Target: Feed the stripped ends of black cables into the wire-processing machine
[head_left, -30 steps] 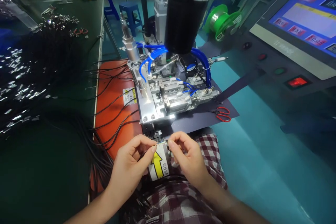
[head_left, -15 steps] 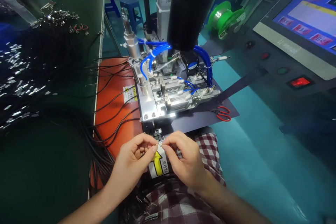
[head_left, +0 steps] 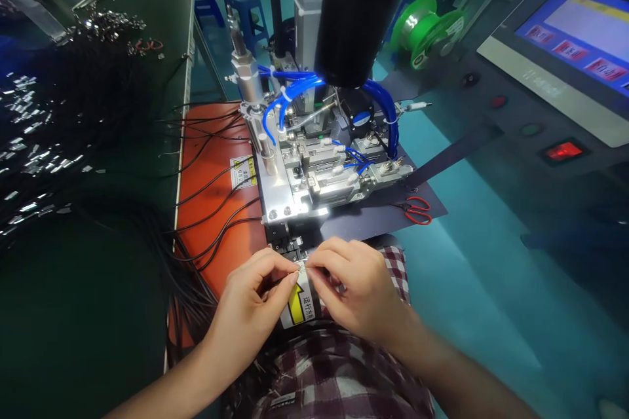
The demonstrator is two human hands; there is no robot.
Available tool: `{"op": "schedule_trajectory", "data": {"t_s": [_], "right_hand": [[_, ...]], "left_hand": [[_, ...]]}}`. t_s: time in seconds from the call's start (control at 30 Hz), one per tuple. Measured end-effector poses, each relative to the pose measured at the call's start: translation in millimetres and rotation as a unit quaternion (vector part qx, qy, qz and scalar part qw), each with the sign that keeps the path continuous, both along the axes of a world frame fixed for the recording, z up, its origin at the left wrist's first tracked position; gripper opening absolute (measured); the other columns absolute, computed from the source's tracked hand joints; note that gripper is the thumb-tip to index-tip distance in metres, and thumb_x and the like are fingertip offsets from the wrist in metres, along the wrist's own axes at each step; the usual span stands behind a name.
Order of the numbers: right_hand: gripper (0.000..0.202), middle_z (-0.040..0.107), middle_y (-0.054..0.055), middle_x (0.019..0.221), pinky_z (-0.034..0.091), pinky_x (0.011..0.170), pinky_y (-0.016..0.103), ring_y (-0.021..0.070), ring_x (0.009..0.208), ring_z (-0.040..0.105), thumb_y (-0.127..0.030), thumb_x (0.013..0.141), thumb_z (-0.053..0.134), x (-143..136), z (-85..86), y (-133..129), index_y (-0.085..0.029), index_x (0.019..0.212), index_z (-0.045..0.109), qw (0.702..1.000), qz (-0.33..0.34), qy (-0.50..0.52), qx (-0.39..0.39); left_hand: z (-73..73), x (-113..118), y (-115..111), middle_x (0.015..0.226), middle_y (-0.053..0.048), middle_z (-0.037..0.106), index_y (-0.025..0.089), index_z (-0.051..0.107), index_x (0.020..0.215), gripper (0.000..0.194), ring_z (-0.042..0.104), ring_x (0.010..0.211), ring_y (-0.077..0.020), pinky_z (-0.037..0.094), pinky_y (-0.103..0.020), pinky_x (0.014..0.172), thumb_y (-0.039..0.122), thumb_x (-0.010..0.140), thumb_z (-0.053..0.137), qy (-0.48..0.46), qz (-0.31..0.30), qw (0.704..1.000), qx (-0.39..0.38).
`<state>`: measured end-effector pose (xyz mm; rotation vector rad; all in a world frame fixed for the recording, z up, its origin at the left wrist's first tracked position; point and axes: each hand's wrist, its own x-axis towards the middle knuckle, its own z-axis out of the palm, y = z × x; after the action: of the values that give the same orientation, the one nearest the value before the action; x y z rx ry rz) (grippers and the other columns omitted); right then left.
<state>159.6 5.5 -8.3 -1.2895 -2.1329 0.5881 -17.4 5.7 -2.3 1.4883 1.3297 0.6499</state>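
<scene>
My left hand (head_left: 258, 294) is closed in a pinch, thumb against forefinger, just in front of the machine. Opposite it, my right hand (head_left: 351, 281) pinches too, its fingertips almost meeting the left ones. Between them show tiny pale thin wire ends (head_left: 301, 267), too small to make out fully. Below the fingertips is a white label with a yellow arrow (head_left: 297, 306). Just beyond the hands stands the metal machine (head_left: 280, 190), with a small dark fixture (head_left: 293, 247) at its near end. Several black cables (head_left: 216, 206) run out of its left side across an orange mat (head_left: 206, 170).
Red-handled scissors (head_left: 417, 210) lie on the dark plate right of the machine. A black cylinder (head_left: 356, 26) hangs over it. A green wire spool (head_left: 417, 29) stands behind, and a control panel with a screen (head_left: 580, 26) is at right. Bundled black cables (head_left: 167, 255) cover the left table.
My right hand has turned slightly and shifted a little up and right. My left hand stays nearly in place, still pinching. The view has shifted slightly.
</scene>
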Motion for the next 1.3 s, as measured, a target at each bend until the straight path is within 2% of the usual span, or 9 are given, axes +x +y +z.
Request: {"op": "schedule_trajectory", "data": {"t_s": [0.13,0.23,0.4,0.53,0.7,0.8,1.07,1.17,1.3], "right_hand": [[0.020,0.064,0.004,0.073,0.028,0.057,0.033,0.0159,0.060,0.048,-0.016,0.089,0.046,-5,-1.4,-2,-0.018,0.077,0.061,0.993,0.014,-0.069,0.097],[0.016,0.063,0.004,0.070,0.029,0.057,0.033,0.0159,0.060,0.049,-0.015,0.088,0.048,-13,-9.1,-9,-0.017,0.077,0.059,0.994,-0.009,-0.035,0.108],[0.009,0.059,0.003,0.071,0.035,0.060,0.030,0.0159,0.065,0.052,-0.013,0.086,0.051,-23,-21.0,-18,-0.017,0.079,0.055,0.988,-0.087,0.124,0.020],[0.010,0.053,0.001,0.071,0.036,0.057,0.028,0.0137,0.060,0.047,-0.014,0.085,0.051,-31,-26.0,-20,-0.018,0.076,0.054,0.964,-0.130,0.226,-0.046],[0.013,0.049,-0.001,0.072,0.039,0.055,0.025,0.0117,0.060,0.046,-0.016,0.087,0.049,-36,-28.3,-17,-0.019,0.076,0.051,0.927,-0.150,0.310,-0.149],[0.012,0.049,-0.001,0.073,0.039,0.057,0.025,0.0116,0.062,0.045,-0.015,0.087,0.049,-34,-27.0,-16,-0.019,0.075,0.051,0.926,-0.141,0.312,-0.158],[0.011,0.049,-0.001,0.073,0.038,0.058,0.025,0.0119,0.064,0.046,-0.013,0.085,0.051,-30,-23.2,-15,-0.018,0.075,0.053,0.940,-0.114,0.298,-0.119],[0.011,0.051,-0.001,0.073,0.039,0.059,0.025,0.0118,0.064,0.047,-0.014,0.085,0.052,-32,-24.5,-16,-0.018,0.075,0.054,0.931,-0.125,0.316,-0.133],[0.011,0.052,-0.001,0.074,0.040,0.059,0.024,0.0118,0.065,0.049,-0.017,0.086,0.053,-35,-25.7,-16,-0.018,0.075,0.056,0.904,-0.140,0.354,-0.196]], "left_hand": [[0.3,0,-2,0.072,0.001,0.056,0.020,0.063,0.079,0.010,0.051,0.064,-0.0135,0.040,-0.022,0.057,0.026,0.084,0.056,0.027,-0.002,1.000,0.015],[4.0,1,0,0.072,0.001,0.058,0.020,0.063,0.082,0.010,0.053,0.065,-0.0133,0.042,-0.022,0.059,0.028,0.083,0.059,-0.016,0.029,0.999,-0.041],[8.8,2,2,0.079,0.000,0.060,0.018,0.065,0.087,0.016,0.055,0.070,-0.0135,0.043,-0.020,0.059,0.032,0.079,0.064,-0.108,0.070,0.983,-0.127],[4.5,0,1,0.072,0.002,0.056,0.019,0.065,0.088,0.020,0.045,0.056,-0.0083,0.034,-0.017,0.048,0.037,0.079,0.065,-0.144,0.072,0.971,-0.175],[-3.7,-3,-1,0.061,0.004,0.047,0.019,0.063,0.092,0.028,0.034,0.050,-0.0064,0.026,-0.018,0.044,0.043,0.078,0.065,-0.153,0.085,0.960,-0.218],[-3.9,-4,0,0.057,0.006,0.040,0.018,0.062,0.090,0.029,0.031,0.050,-0.0065,0.024,-0.018,0.044,0.043,0.077,0.066,-0.162,0.085,0.954,-0.236],[-1.2,-3,3,0.055,0.007,0.037,0.017,0.061,0.084,0.028,0.029,0.049,-0.0061,0.023,-0.018,0.044,0.044,0.076,0.067,-0.149,0.097,0.944,-0.278],[-1.9,-3,2,0.055,0.007,0.038,0.018,0.060,0.083,0.028,0.029,0.048,-0.0059,0.023,-0.017,0.044,0.045,0.076,0.067,-0.151,0.107,0.944,-0.272],[-1.9,-3,0,0.059,0.006,0.042,0.019,0.059,0.083,0.029,0.031,0.048,-0.0055,0.023,-0.017,0.043,0.046,0.075,0.068,-0.159,0.118,0.947,-0.253]]}}
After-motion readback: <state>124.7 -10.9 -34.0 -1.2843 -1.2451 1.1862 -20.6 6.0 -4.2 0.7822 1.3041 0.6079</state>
